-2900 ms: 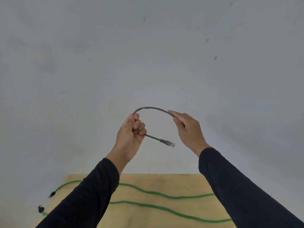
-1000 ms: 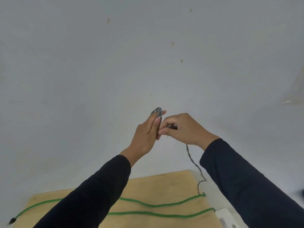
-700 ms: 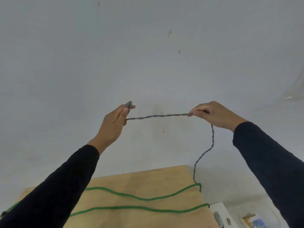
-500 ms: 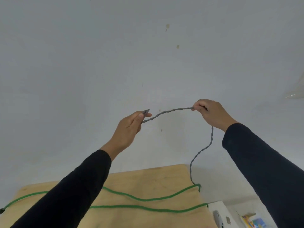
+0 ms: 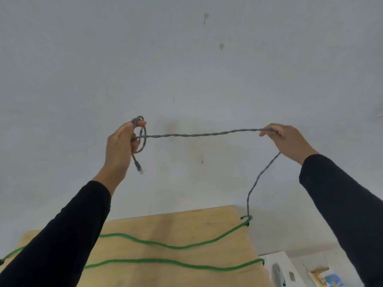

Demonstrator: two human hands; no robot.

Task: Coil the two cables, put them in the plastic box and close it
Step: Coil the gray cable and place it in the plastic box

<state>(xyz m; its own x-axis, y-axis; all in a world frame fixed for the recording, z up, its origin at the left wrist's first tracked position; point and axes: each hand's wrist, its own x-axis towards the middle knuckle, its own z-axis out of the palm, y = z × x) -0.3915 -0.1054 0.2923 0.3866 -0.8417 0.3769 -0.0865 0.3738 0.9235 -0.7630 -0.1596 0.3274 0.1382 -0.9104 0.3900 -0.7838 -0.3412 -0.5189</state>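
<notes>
The left hand [image 5: 119, 148] pinches a small loop of the grey cable [image 5: 203, 134], stretched toward 3 o'clock into the gripping right hand [image 5: 287, 141]; the green cable [image 5: 176, 247] lies on the surface [image 5: 186, 222] at 6 o'clock.

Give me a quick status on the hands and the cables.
Left hand holds small grey cable coil. Right hand pinches the stretched span. Green cable uncoiled on table. Box not visible.
</notes>
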